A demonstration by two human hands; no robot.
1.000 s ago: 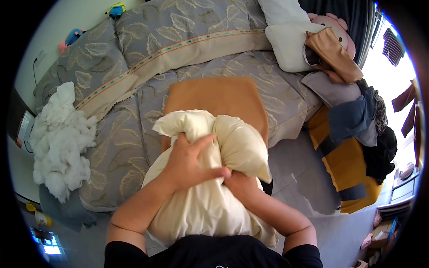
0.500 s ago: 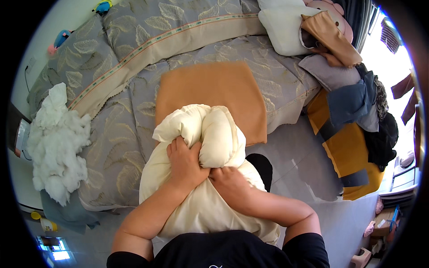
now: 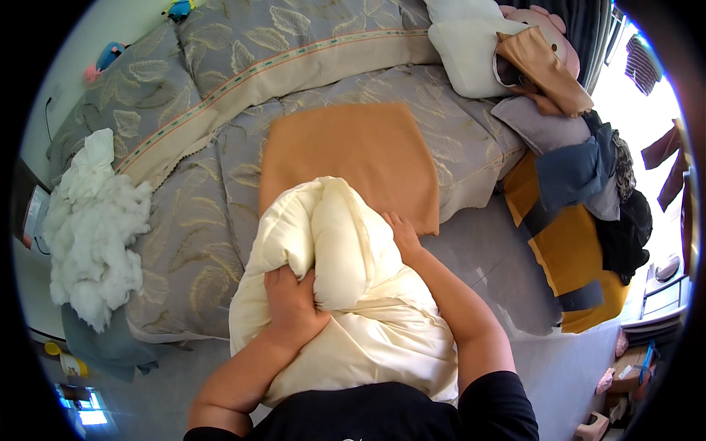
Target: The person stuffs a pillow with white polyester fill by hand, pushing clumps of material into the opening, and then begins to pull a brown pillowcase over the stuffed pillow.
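Note:
A plump cream cushion (image 3: 397, 323), folded over at its top, rests against me below the tan cushion cover (image 3: 346, 140). My left hand (image 3: 293, 305) grips the cushion at the fold, its fingertips tucked under the bulging fabric. On the other side, my right hand (image 3: 402, 234) lies along the cushion's upper right edge, fingers stretched out beside the cover's near right corner. Flat on the grey leaf-patterned sofa (image 3: 187, 242), the cover has its near edge partly hidden by the cushion.
White stuffing (image 3: 95, 235) is heaped at the sofa's left end. A white pillow (image 3: 467, 55), a grey pillow (image 3: 540, 121) and a pink plush toy (image 3: 540, 26) sit at the far right. Mustard fabric (image 3: 566, 257) with dark clothes (image 3: 625, 239) lies on the right.
My right hand has left the middle of the cushion and moved up and right to its edge by the cover. My left hand still grips the fold, slightly lower; the folded top has shifted left.

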